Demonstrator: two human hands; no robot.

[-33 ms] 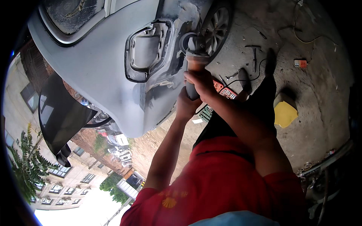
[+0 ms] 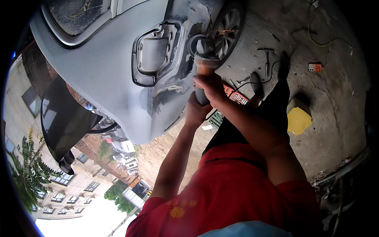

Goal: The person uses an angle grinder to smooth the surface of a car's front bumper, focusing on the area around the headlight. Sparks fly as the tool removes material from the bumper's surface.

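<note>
An angle grinder (image 2: 206, 63) is in both my hands, its head and round disc (image 2: 192, 46) up against the side of a grey car body (image 2: 112, 85), close to the wheel arch. My right hand (image 2: 211, 89) wraps round the middle of the grinder's body. Lower down, my left hand (image 2: 196, 111) closes round its dark rear end. Orange sparks (image 2: 226, 31) streak rightward from the disc across the car's wheel (image 2: 229, 41). Left of the disc is a framed recess (image 2: 153, 55) in the panel. Bare, scuffed and tan patches (image 2: 172, 88) mark the panel around it.
On the ground lie a hammer (image 2: 267, 61), a red tool case (image 2: 237, 96), a green tool tray (image 2: 216, 118) and an orange-and-white box (image 2: 314, 67). A black cord (image 2: 263, 83) loops past my feet. A yellow-topped block (image 2: 299, 120) stands to the right.
Sparks now fly from the disc across the wheel; none showed before. My hands and the angle grinder hold practically the same position.
</note>
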